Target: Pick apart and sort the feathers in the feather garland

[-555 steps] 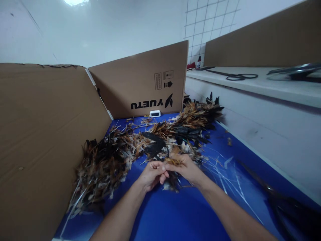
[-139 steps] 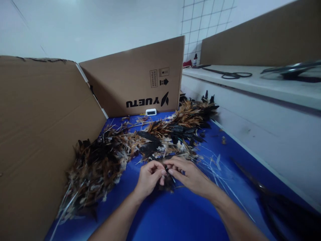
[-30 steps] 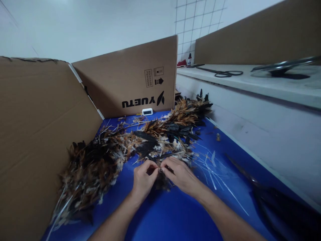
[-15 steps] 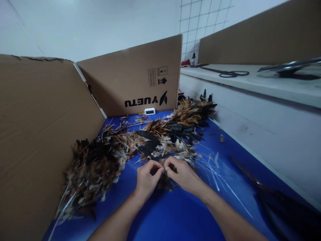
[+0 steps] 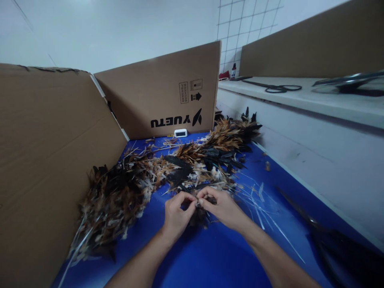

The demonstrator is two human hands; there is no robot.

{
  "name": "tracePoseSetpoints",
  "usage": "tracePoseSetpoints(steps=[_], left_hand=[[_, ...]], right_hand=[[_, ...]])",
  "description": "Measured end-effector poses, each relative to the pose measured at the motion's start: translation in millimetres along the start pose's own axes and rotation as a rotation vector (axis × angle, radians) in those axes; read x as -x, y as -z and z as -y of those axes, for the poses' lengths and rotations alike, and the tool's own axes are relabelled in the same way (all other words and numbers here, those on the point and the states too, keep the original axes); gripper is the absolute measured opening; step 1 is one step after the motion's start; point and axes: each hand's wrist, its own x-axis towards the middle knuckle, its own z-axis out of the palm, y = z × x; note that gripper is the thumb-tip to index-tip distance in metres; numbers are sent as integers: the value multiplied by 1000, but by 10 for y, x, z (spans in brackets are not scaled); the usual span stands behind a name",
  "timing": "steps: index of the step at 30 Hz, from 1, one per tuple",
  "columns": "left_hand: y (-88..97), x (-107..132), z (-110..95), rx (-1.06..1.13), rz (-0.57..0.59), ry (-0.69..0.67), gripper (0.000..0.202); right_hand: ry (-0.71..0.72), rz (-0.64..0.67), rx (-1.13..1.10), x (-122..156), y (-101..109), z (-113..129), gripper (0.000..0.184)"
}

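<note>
My left hand point(image 5: 176, 214) and my right hand point(image 5: 221, 208) meet at the fingertips over the blue table point(image 5: 210, 260). Both pinch a small dark bunch of feathers point(image 5: 200, 216) that hangs between them and touches the table. Just beyond my fingers lies a long heap of brown, black and white feathers point(image 5: 168, 172), running from the near left to the far right.
Cardboard walls stand at the left point(image 5: 51, 160) and at the back point(image 5: 168, 96). A small white device point(image 5: 180, 133) sits at the back wall's foot. Stripped white quills point(image 5: 264, 208) and large black scissors point(image 5: 333, 240) lie at the right. Another pair of scissors point(image 5: 276, 88) rests on the white ledge.
My hands have stayed together on the small feather bunch, with only slight finger shifts. The view has drifted a little.
</note>
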Motion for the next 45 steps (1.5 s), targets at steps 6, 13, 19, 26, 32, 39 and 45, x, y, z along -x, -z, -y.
tracePoseSetpoints(steps=[6, 13, 19, 26, 32, 39, 45], left_hand=[[-8, 5, 20, -30, 17, -9, 6], [-19, 8, 46, -75, 17, -19, 5], [-19, 22, 41, -54, 32, -20, 5], [-18, 11, 32, -32, 29, -15, 5], [-21, 24, 44, -24, 14, -29, 3], [-29, 16, 44, -5, -6, -17, 3], [-30, 6, 54, 19, -16, -18, 4]], right_hand=[[10, 37, 50, 11, 62, 9, 16], [59, 41, 187, 12, 49, 52, 17], [51, 35, 224, 5, 15, 43, 11], [31, 26, 176, 4, -1, 32, 9], [22, 21, 102, 2, 21, 53, 10], [5, 16, 22, -11, 25, 2, 10], [-44, 63, -217, -11, 15, -61, 6]])
